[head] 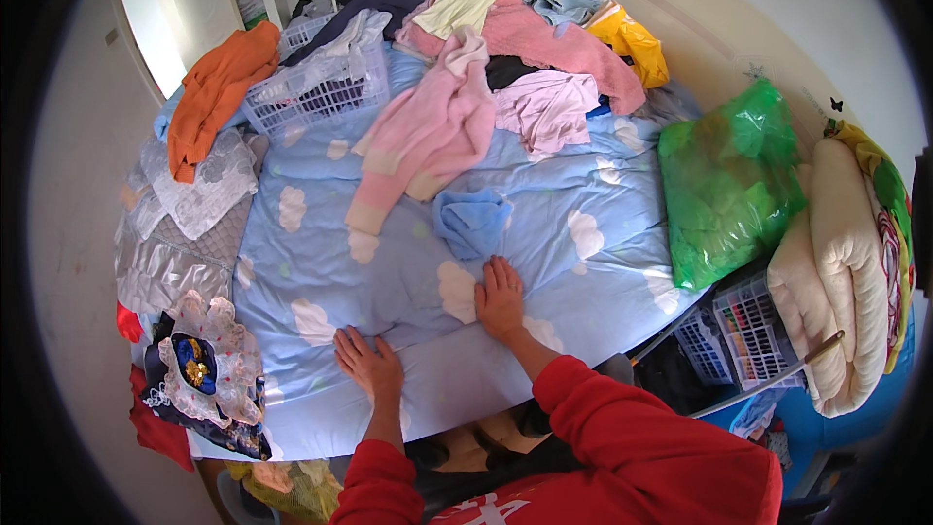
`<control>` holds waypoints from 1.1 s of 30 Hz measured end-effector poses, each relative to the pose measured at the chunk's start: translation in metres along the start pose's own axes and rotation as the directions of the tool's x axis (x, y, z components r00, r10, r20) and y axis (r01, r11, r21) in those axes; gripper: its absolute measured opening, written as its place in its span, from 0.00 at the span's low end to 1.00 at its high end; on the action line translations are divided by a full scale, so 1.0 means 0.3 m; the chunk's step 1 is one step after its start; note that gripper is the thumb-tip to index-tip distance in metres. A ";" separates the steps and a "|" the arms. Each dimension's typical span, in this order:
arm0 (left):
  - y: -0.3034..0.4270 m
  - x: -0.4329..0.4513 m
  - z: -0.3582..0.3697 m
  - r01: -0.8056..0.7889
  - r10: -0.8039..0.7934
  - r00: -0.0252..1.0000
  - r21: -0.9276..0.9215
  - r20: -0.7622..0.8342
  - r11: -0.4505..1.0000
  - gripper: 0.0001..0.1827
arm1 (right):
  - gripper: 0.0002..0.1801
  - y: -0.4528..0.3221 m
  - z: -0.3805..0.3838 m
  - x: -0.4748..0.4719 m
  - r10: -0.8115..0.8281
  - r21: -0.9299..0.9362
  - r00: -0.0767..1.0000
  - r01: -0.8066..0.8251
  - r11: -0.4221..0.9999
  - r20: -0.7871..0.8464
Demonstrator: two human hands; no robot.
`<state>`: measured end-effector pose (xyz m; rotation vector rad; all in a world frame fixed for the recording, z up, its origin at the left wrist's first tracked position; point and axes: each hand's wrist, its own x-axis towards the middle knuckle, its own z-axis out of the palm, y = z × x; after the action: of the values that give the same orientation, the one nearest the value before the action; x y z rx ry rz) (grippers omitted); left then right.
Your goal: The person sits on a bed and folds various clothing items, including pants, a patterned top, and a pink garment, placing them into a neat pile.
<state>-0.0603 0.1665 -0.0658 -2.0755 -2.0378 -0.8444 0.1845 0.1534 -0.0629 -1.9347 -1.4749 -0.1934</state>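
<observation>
Both palms rest flat on a blue bedspread with white clouds (583, 233). My left hand (370, 364) lies near the front edge of the bed, beside a cloud print, with its fingers spread a little. Farther forward and to the right is my right hand (501, 299), a ring on one finger. Its fingertips lie just below a folded blue cloth (471, 222), touching or nearly touching it. Past that cloth a pink sweater with cream cuffs (437, 124) is spread out. Neither hand holds anything.
Clothes and a pink fleece (539, 36) are heaped at the back. A white plastic basket (321, 98) and an orange sweater (219, 87) lie back left. On the right are a green plastic bag (729, 189), a rolled cream quilt (838, 284) and a pole (773, 372).
</observation>
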 end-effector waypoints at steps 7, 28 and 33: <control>-0.012 -0.004 0.012 -0.009 0.009 1.000 0.009 0.006 1.000 0.29 | 0.24 -0.001 -0.006 -0.001 0.000 0.016 1.000 0.000 1.000 -0.010; -0.002 0.020 -0.010 0.002 0.000 1.000 -0.052 0.026 0.999 0.29 | 0.23 0.005 -0.002 0.016 -0.028 0.022 1.000 0.028 0.999 0.008; -0.004 0.016 -0.032 0.021 -0.012 0.987 -0.052 0.159 0.998 0.30 | 0.23 -0.012 -0.024 0.019 -0.025 -0.011 0.994 0.026 1.000 0.104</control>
<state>-0.0646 0.1666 -0.0560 -2.2240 -2.1357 -0.7674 0.1853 0.1539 -0.0531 -1.9624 -1.5700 -0.1144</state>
